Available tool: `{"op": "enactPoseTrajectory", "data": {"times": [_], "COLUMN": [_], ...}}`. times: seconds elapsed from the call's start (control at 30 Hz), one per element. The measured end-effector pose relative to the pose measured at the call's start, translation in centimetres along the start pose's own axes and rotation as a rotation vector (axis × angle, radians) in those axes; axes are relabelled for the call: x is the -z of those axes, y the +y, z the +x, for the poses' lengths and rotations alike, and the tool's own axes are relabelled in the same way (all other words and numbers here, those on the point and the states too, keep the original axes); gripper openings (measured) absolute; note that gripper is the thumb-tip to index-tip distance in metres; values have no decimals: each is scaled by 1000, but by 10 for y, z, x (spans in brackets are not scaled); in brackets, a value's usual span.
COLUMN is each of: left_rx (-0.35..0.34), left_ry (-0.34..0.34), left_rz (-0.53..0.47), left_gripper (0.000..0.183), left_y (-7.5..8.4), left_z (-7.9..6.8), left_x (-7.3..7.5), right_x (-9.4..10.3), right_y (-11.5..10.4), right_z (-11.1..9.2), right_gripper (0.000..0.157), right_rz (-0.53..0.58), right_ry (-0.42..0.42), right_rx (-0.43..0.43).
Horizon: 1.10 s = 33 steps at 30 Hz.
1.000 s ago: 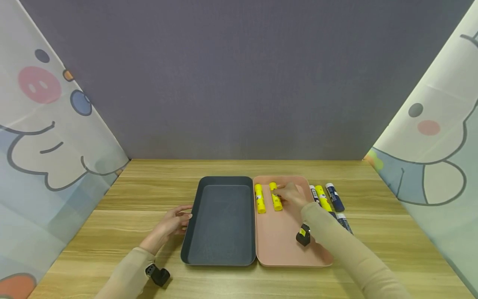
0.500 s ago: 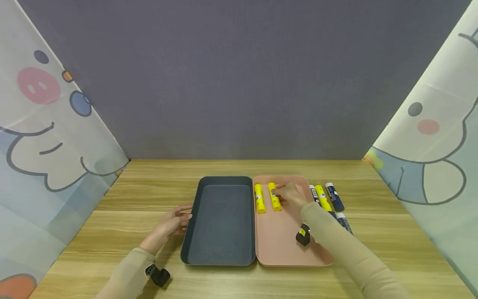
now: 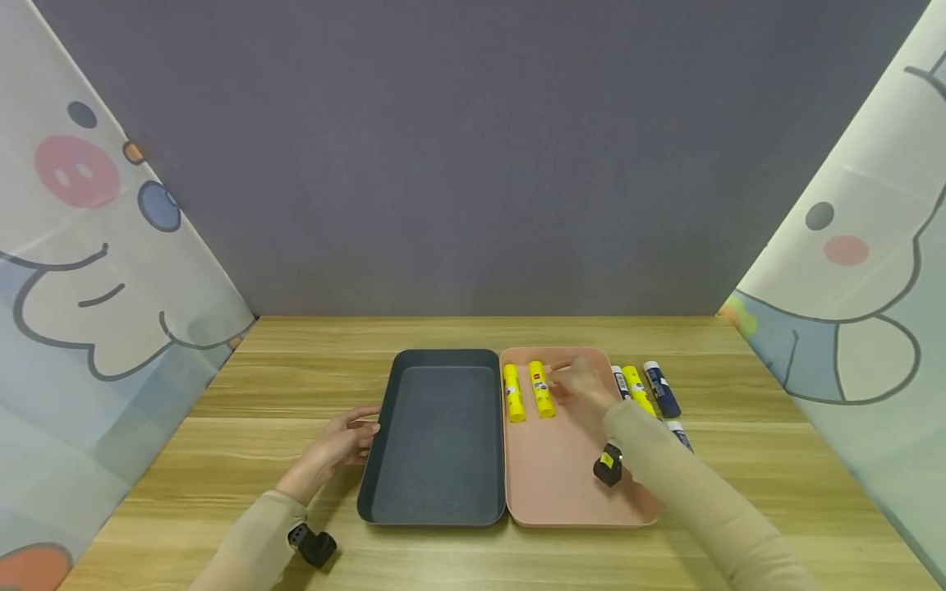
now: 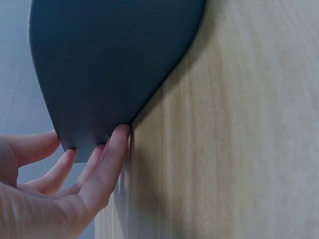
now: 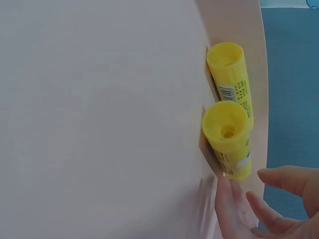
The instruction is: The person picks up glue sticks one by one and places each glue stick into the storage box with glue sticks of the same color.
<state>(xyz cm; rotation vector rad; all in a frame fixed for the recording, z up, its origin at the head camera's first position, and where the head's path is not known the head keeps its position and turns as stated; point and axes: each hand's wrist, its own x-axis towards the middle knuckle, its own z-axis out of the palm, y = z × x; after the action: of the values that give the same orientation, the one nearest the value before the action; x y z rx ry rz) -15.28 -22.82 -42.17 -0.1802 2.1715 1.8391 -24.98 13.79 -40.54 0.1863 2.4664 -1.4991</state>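
My left hand (image 3: pixel 336 443) rests its fingertips against the outer left side of a dark grey tray (image 3: pixel 443 447). In the left wrist view the fingers (image 4: pixel 112 154) lie along the tray wall, with the thumb at its edge. A pink tray (image 3: pixel 557 492) stands right beside the grey one. Two yellow glue sticks (image 3: pixel 542 390) lie in it side by side, with the other glue stick (image 3: pixel 513 394) along its left wall. My right hand (image 3: pixel 580 386) hovers over the pink tray, just right of the nearer glue stick (image 5: pixel 228 137), its fingers apart and holding nothing.
Right of the pink tray, several glue sticks lie on the wooden table (image 3: pixel 739 492): a yellow glue stick (image 3: pixel 637 388), a navy glue stick (image 3: pixel 662 390) with a white cap, and others partly hidden by the right sleeve (image 3: pixel 665 460). A grey partition (image 3: pixel 473 164) rises behind.
The right hand has let go of the yellow glue stick and drawn back slightly to the right. That glue stick has shifted a little left. The left hand stays put.
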Motion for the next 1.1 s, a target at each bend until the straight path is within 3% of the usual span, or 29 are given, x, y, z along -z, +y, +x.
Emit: {"op": "enactPoseTrajectory", "data": {"times": [0.5,0.73,1.1], "left_rx": [30,-24,25], "left_ry": [-12,-58,-11], "left_rz": [-44,-23,-27], "left_gripper": [56,56,56], "left_y": [-8,-4,-6], "left_z": [8,2,6], "left_x": [6,4,5], "right_x": [16,20,28], "right_y": [-8,-13,-19], "right_z": [-13,-20,-35], "right_gripper": [32,32,34], "right_rz": [-98,-123,-160], "right_ry": [-29,-50,-87], "right_rx": [53,70,151]}}
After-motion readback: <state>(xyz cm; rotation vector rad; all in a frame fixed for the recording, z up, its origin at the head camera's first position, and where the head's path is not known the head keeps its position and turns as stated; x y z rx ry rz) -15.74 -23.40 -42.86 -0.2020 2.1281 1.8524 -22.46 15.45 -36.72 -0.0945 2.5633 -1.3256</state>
